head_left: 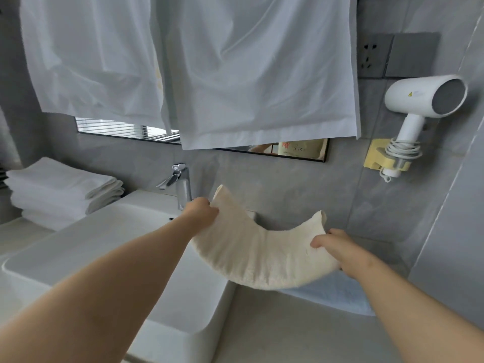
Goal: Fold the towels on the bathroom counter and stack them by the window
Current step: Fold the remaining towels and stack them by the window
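We hold the cream towel by its ends, left hand and right hand fingers curled on it. It sags, soft and light, so we judge the corners the best grip.

The cream towel I hold has fine ribbed lines across it, and a pale blue towel shows beneath it. The stack of folded towels is plain white, as are the basin and the 2 hanging cloths. The wall tiles are mottled grey. The hair dryer is white with a grey grille, its holder yellow, the tap shiny chrome, and the socket plate dark grey.
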The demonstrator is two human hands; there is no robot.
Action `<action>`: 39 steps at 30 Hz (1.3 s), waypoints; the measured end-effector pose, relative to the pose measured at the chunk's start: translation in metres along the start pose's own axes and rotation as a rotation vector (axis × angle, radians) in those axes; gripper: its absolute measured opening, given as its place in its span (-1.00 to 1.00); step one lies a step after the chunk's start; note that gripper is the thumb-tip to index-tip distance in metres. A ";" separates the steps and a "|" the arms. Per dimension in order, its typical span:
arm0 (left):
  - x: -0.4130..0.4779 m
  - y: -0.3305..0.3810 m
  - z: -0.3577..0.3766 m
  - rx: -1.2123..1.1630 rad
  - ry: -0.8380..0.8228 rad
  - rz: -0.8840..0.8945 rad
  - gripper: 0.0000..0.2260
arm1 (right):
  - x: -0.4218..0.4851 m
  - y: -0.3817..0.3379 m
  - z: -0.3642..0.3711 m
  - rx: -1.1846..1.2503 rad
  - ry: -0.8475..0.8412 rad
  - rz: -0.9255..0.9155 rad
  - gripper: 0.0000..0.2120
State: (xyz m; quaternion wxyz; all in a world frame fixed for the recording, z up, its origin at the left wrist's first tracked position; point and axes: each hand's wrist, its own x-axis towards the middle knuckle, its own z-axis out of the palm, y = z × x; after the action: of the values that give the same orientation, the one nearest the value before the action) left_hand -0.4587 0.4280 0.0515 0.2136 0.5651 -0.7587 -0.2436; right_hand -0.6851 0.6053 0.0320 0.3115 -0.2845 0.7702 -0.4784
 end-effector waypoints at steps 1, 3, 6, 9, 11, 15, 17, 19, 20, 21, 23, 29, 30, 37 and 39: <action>-0.002 -0.007 -0.009 0.006 0.016 -0.004 -0.78 | -0.004 -0.004 0.008 0.001 -0.020 -0.011 -0.73; -0.006 -0.022 -0.026 0.027 0.047 -0.019 -0.80 | -0.013 -0.014 0.023 -0.007 -0.057 -0.037 -0.78; -0.008 -0.050 -0.048 0.060 0.107 -0.059 -0.72 | -0.025 -0.031 0.049 0.018 -0.098 -0.088 -0.83; -0.013 -0.081 -0.072 0.089 0.155 -0.091 -0.71 | -0.037 -0.048 0.082 0.058 -0.142 -0.128 -0.86; -0.015 -0.104 -0.091 0.116 0.179 -0.103 -0.72 | -0.042 -0.059 0.107 0.072 -0.162 -0.147 -0.88; -0.015 -0.153 -0.132 0.151 0.236 -0.109 -0.72 | -0.052 -0.080 0.164 0.054 -0.174 -0.181 -0.92; -0.015 -0.185 -0.162 0.154 0.255 -0.108 -0.74 | -0.056 -0.094 0.205 0.053 -0.183 -0.192 -0.92; -0.011 -0.201 -0.178 0.178 0.265 -0.110 -0.76 | -0.064 -0.103 0.225 0.045 -0.211 -0.207 -0.95; -0.008 -0.217 -0.193 0.189 0.273 -0.116 -0.77 | -0.066 -0.110 0.243 0.036 -0.216 -0.218 -0.94; -0.003 -0.232 -0.204 0.199 0.275 -0.120 -0.78 | -0.069 -0.117 0.260 0.022 -0.211 -0.231 -0.93; 0.007 -0.262 -0.223 0.215 0.266 -0.131 -0.82 | -0.076 -0.130 0.291 0.016 -0.221 -0.246 -0.91; 0.033 -0.322 -0.259 0.252 0.236 -0.148 -0.78 | -0.079 -0.144 0.365 0.005 -0.235 -0.181 -0.87; 0.036 -0.328 -0.263 0.253 0.233 -0.148 -0.79 | -0.076 -0.144 0.374 0.005 -0.232 -0.170 -0.86; 0.056 -0.361 -0.283 0.257 0.255 -0.172 -0.78 | -0.059 -0.164 0.423 -0.023 -0.246 -0.152 -0.92; 0.062 -0.369 -0.287 0.253 0.270 -0.196 -0.77 | -0.051 -0.172 0.434 -0.021 -0.271 -0.157 -0.93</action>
State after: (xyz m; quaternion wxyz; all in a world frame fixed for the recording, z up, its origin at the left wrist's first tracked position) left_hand -0.0251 0.2417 0.0555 0.2157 0.6861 -0.6892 -0.0880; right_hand -0.3020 0.3349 0.0486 0.3711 -0.4091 0.7015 -0.4504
